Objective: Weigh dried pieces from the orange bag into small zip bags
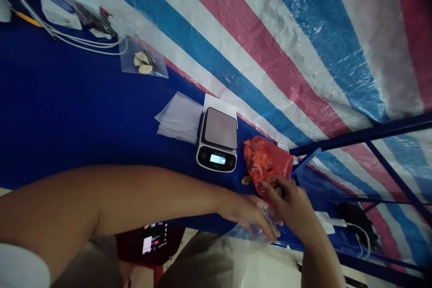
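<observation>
And there's the left hand bunching a clear plastic bag close against the right hand, fingers at a red plastic bag on the counter, the digital scale lit, its platform bare.

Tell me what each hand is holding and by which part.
The left hand holds a clear plastic bag by its near end; the right hand pinches a red-orange plastic bag at its lower edge with its fingers.

My left hand grips a clear bag, my right hand touches a red bag by the digital scale.
</observation>
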`<state>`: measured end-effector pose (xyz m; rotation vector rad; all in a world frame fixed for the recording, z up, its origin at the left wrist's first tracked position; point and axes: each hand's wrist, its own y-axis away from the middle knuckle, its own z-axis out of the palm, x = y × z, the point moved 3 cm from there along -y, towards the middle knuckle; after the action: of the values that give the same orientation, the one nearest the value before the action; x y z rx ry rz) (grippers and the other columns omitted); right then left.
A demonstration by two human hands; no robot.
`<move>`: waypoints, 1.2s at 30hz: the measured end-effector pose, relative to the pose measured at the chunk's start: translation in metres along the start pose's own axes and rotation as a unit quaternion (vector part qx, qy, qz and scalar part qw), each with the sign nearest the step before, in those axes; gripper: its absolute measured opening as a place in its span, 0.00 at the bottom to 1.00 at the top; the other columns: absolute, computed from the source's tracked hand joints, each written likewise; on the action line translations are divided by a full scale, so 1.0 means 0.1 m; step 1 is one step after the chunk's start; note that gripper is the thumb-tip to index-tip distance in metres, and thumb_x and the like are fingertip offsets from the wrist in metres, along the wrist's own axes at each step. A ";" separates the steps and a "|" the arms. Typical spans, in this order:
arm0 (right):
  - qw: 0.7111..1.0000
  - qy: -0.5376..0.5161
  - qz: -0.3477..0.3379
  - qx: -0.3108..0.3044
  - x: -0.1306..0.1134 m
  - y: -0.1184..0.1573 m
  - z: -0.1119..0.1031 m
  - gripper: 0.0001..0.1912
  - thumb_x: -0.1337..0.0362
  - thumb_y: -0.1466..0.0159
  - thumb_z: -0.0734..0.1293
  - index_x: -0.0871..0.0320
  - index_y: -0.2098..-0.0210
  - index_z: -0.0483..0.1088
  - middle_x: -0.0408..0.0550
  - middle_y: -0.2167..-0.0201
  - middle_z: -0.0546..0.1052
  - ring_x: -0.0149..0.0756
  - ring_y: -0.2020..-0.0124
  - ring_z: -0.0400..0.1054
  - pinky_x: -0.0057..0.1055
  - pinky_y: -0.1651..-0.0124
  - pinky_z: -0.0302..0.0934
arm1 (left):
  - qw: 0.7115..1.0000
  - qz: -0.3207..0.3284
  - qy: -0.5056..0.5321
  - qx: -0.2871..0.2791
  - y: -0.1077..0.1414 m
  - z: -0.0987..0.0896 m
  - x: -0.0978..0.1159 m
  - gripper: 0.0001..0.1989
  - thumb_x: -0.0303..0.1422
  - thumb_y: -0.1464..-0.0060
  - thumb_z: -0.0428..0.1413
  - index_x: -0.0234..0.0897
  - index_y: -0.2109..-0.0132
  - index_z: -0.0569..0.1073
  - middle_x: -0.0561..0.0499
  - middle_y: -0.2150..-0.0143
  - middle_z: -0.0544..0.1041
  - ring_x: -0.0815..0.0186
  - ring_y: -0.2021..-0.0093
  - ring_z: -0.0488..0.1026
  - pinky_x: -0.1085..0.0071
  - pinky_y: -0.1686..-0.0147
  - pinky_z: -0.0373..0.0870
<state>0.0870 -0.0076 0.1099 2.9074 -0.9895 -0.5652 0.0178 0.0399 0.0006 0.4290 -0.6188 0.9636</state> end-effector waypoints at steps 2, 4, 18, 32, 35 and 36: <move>0.998 -0.001 -0.026 -0.061 -0.07 -0.09 0.02 0.13 0.53 0.32 0.64 0.56 0.60 0.74 0.39 0.78 0.73 0.33 0.76 0.66 0.28 0.71 0.59 | 1.000 0.003 -0.003 -0.007 -0.02 -0.01 -0.01 0.36 0.26 0.85 0.76 0.36 0.61 0.75 0.54 0.63 0.78 0.68 0.64 0.74 0.71 0.66 0.71; 0.994 -0.034 -0.042 -0.095 -0.14 -0.13 -0.02 0.11 0.56 0.33 0.64 0.56 0.58 0.73 0.41 0.73 0.76 0.34 0.73 0.69 0.29 0.68 0.62 | 1.000 0.002 -0.005 -0.013 -0.03 -0.02 -0.02 0.35 0.28 0.82 0.77 0.36 0.60 0.75 0.54 0.63 0.78 0.68 0.64 0.75 0.71 0.65 0.71; 0.975 -0.140 -0.020 -0.169 0.02 0.24 -0.34 0.26 0.54 0.35 0.71 0.51 0.39 0.69 0.54 0.48 0.79 0.44 0.50 0.75 0.38 0.51 0.73 | 0.998 0.053 0.009 -0.041 0.07 0.00 0.16 0.26 0.32 0.74 0.76 0.34 0.63 0.77 0.53 0.64 0.76 0.67 0.60 0.74 0.69 0.59 0.71; 0.988 0.002 -0.093 -0.126 -0.11 -0.22 -0.06 0.12 0.64 0.32 0.61 0.55 0.58 0.77 0.48 0.63 0.81 0.39 0.62 0.74 0.33 0.57 0.67 | 0.996 0.037 -0.053 -0.066 0.02 -0.03 0.06 0.37 0.22 0.80 0.73 0.37 0.55 0.74 0.53 0.60 0.78 0.66 0.60 0.76 0.70 0.61 0.72; 0.978 0.085 -0.148 -0.121 -0.08 -0.44 0.25 0.19 0.75 0.38 0.63 0.55 0.52 0.77 0.51 0.55 0.80 0.40 0.56 0.74 0.35 0.51 0.65 | 0.989 0.041 -0.083 -0.115 0.02 0.00 0.04 0.34 0.22 0.76 0.72 0.37 0.55 0.75 0.52 0.58 0.78 0.64 0.60 0.76 0.67 0.62 0.74; 0.975 0.107 -0.155 -0.115 -0.07 -0.49 0.33 0.21 0.77 0.39 0.63 0.55 0.51 0.77 0.52 0.55 0.80 0.40 0.56 0.74 0.34 0.51 0.64 | 0.988 0.035 -0.083 -0.124 0.03 0.01 0.03 0.34 0.22 0.76 0.72 0.37 0.56 0.75 0.52 0.58 0.78 0.64 0.59 0.76 0.67 0.61 0.75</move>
<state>0.0995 0.0392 0.0754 2.8461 -0.4180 -0.3363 0.0168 0.0429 0.0033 0.2688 -0.8979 0.9098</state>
